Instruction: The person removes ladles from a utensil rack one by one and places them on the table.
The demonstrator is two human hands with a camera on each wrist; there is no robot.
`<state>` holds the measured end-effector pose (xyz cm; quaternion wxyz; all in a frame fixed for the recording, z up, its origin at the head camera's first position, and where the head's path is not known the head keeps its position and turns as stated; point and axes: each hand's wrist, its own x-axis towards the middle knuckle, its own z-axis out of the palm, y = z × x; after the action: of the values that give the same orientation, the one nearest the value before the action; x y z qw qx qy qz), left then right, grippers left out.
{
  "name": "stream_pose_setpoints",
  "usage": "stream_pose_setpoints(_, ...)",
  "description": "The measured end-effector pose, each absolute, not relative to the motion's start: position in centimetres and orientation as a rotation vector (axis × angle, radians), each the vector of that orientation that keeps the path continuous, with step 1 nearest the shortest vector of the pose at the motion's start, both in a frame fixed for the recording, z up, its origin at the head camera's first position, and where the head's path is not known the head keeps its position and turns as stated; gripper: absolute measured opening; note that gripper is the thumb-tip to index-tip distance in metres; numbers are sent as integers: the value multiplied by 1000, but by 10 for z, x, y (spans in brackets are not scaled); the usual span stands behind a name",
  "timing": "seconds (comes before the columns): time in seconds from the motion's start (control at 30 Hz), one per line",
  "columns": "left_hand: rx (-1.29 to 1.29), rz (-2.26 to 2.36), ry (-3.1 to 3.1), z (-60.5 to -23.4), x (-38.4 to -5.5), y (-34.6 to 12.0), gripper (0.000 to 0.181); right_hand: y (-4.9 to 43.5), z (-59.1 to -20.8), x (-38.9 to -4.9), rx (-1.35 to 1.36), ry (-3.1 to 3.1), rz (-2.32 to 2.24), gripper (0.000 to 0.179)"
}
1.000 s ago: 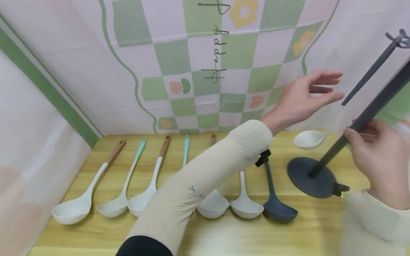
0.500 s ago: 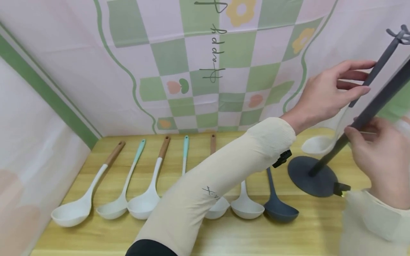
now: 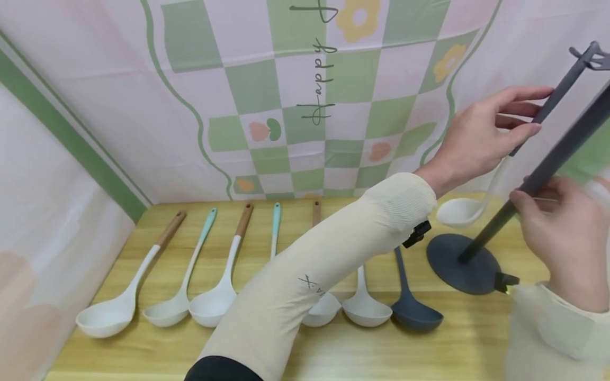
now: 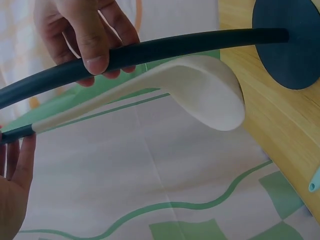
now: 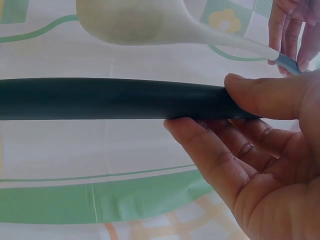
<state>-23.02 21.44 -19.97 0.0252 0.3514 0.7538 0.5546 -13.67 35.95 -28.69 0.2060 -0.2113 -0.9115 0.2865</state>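
Note:
A ladle with a white bowl (image 3: 458, 211) and a dark grey handle (image 3: 567, 79) hangs from the hooks (image 3: 598, 57) at the top of a dark stand. My left hand (image 3: 491, 132) pinches that handle near its lower end, thumb in front and fingers behind. In the left wrist view the white neck of the ladle (image 4: 100, 100) runs away from those fingers. My right hand (image 3: 567, 233) grips the stand's pole (image 3: 498, 225), thumb on one side and fingers on the other, as the right wrist view shows. The stand's round base (image 3: 445, 259) rests on the wooden table.
Several ladles lie in a row on the table (image 3: 143, 360), among them a wooden-handled one (image 3: 109, 315), a mint-handled one (image 3: 169, 309) and a dark blue one (image 3: 416, 312). My left sleeve covers part of the row. A patterned cloth (image 3: 305, 74) hangs behind.
My left hand has moved right and taken hold of the hanging ladle's handle. Since half a second ago, hand and ladle have shifted slightly left. My right hand stays on the pole.

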Motion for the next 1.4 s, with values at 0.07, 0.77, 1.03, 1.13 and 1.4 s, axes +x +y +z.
stream_pose_setpoints(0.07,1077,1716,2358,-201,-231,216,50,361,-288,-137,-568,-2536,807,56)
stream_pose_setpoints(0.77,951,1927,2387,-221,-244,200,48,369,-293,-138,-537,-2553,811,59)
stream_pose_setpoints(1.03,871,1975,2386,-249,-251,195,41,371,-294,-139,-509,-2547,812,58)
stream_pose_setpoints(1.13,839,2006,2374,-263,-253,194,37,371,-294,-140,-494,-2543,811,58)
stream_pose_setpoints(1.4,606,2100,2256,-298,-246,201,27,372,-294,-140,-454,-2529,849,56)
